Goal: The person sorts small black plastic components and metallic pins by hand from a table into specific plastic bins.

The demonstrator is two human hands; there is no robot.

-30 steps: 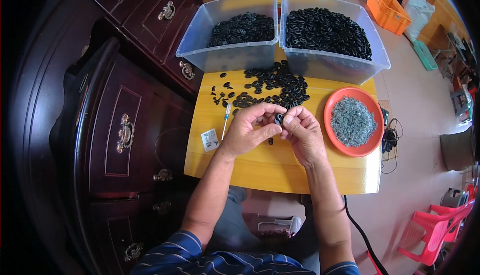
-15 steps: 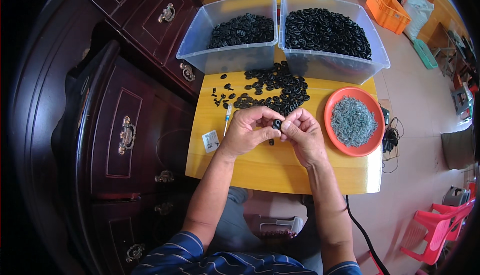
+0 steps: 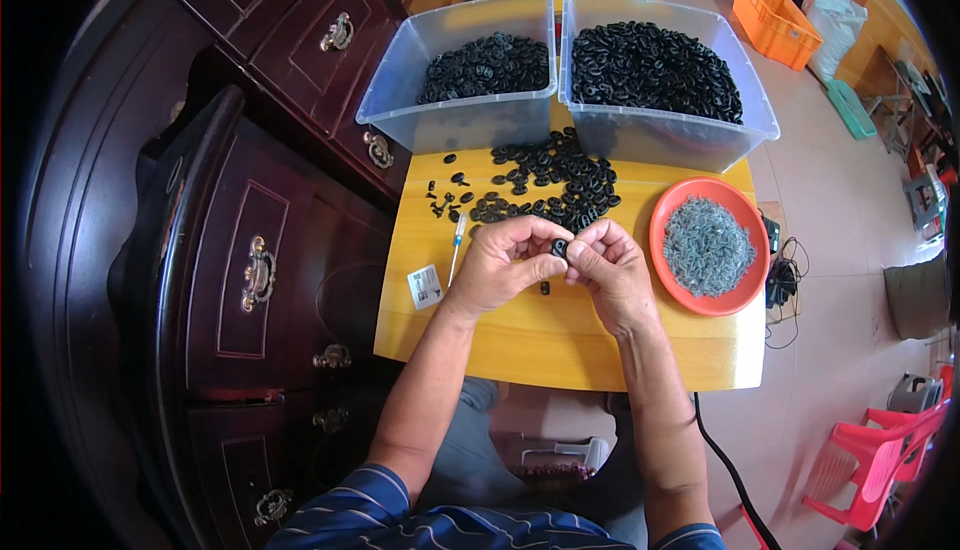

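Between my two hands, over the yellow table [image 3: 560, 350], is a small black oval plastic piece [image 3: 560, 247]. My left hand [image 3: 505, 262] is closed on it from the left, thumb and fingers pinching. From the other side, my right hand [image 3: 608, 268] pinches at its edge; whether a smaller part sits in those fingertips is hidden. Just below lies another small black piece [image 3: 545, 288]. A loose pile of black oval pieces [image 3: 585, 190] spreads beyond my hands. Right of my right hand stands an orange-red bowl [image 3: 664, 275] full of small clear greenish pieces [image 3: 710, 242].
Two clear plastic bins [image 3: 450, 130] of black pieces stand at the table's far side. Left of my hands lie a thin screwdriver-like tool [image 3: 459, 235] and a white card [image 3: 425, 287]. Dark wooden drawers [image 3: 250, 270] flank the table's left; a pink stool [image 3: 860, 460] stands at right.
My hands keep nearly the same pinch around the black piece, with slight finger movement. The whole view has shifted a little.
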